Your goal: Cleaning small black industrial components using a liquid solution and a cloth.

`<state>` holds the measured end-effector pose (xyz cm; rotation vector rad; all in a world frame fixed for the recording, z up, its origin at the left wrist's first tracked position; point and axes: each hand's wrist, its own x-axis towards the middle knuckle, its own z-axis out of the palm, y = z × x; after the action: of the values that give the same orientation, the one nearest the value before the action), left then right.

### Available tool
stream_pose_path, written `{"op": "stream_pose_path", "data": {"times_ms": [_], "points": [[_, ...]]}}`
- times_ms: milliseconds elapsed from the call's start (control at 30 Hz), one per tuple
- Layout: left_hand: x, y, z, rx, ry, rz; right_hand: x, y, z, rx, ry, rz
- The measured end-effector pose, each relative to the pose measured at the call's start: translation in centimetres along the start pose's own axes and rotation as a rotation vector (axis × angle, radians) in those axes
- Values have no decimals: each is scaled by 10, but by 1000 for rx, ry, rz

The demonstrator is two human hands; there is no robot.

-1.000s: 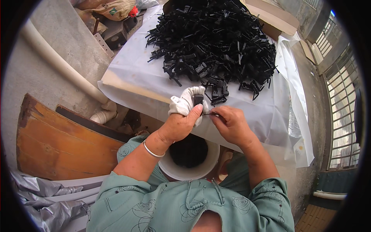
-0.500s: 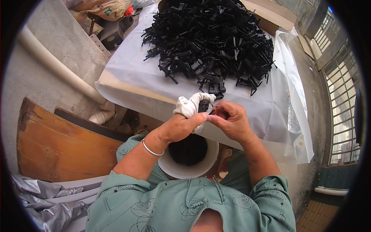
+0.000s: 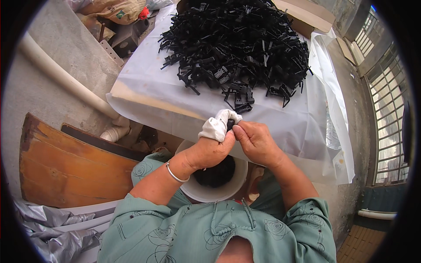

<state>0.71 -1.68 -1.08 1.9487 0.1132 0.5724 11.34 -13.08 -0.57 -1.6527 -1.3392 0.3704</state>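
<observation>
My left hand [image 3: 215,142], its fingers wrapped in a white cloth covering [image 3: 215,128], is closed on a small black plastic part [image 3: 230,124]. From the other side my right hand [image 3: 254,139] pinches at the same part, thumb and forefinger pressed together. Most of the part is hidden by the fingers, so its exact shape does not show. Just beyond my hands, a few loose black plastic parts [image 3: 241,97] lie at the near edge of a big heap of similar parts [image 3: 241,48]. Below my hands stands a white bucket [image 3: 240,179] with dark contents.
The table [image 3: 149,94] is covered with translucent plastic sheeting. A cardboard flap [image 3: 307,15] stands behind the heap. Left of the table are a pale pipe [image 3: 66,72] and a curved wooden board [image 3: 72,166]. A barred window [image 3: 389,118] is at the right.
The black part has turned and sunk deeper between my fingers. My right hand has closed in on it, its fingers curling tighter, and my left hand has tilted slightly.
</observation>
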Motion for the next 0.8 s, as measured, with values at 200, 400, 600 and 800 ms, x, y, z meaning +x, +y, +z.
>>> {"op": "stream_pose_path", "data": {"times_ms": [200, 400, 600, 800], "points": [[-14, 8, 0, 123, -40, -41, -11, 3, 14, 144, -9, 114], [-22, 14, -1, 74, -41, -94, -11, 4, 12, 272, -35, 197], [0, 18, -25, 520, -116, 218, -6, 11, -15, -647, 155, -21], [1, 4, -13, 289, 204, 93, -6, 9, -6, -706, -24, -211]]}}
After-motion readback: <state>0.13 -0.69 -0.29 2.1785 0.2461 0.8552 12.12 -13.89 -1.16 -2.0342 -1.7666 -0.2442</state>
